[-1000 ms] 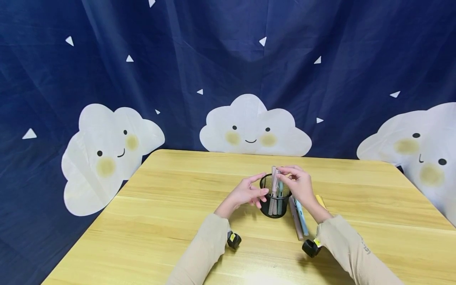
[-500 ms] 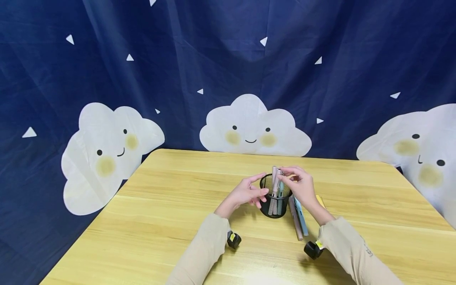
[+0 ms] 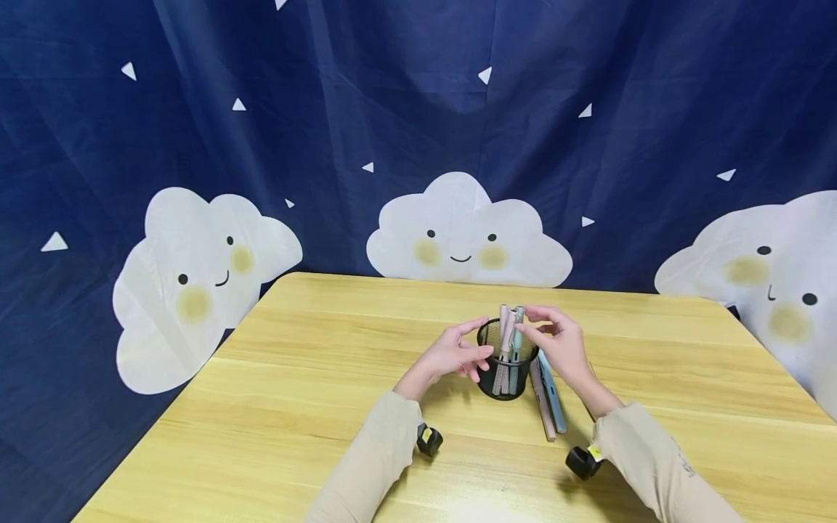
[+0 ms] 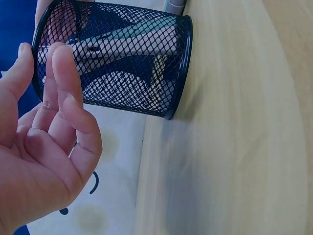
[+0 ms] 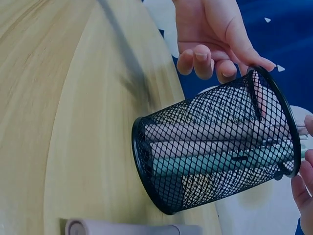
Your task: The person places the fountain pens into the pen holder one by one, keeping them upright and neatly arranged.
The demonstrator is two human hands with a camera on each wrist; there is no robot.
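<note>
A black mesh pen holder (image 3: pixel 506 374) stands upright on the table, holding a pale pink pen (image 3: pixel 502 323), another pinkish pen (image 3: pixel 508 334) and a green pen (image 3: pixel 519 316). My left hand (image 3: pixel 451 354) grips its left side at the rim, thumb in front and index finger behind; the left wrist view shows the remaining fingers loosely bent. At the right rim my right hand (image 3: pixel 561 349) has its thumb and index finger apart beside the green pen's top. Only some of its fingertips (image 5: pixel 307 171) enter the right wrist view, so contact with the pen is unclear.
Right of the holder, a pinkish pen (image 3: pixel 543 403) and a light blue pen (image 3: pixel 552 396) lie side by side on the wooden table (image 3: pixel 294 407). Behind the table hangs a dark blue curtain (image 3: pixel 418 94) with cloud prints. Each wrist wears a small black camera (image 3: pixel 428 440).
My right hand has shifted slightly right, its thumb and index finger spreading, and the green pen's top has come into view. A yellow pen beyond the right wrist is now hidden. My left hand stays put.
</note>
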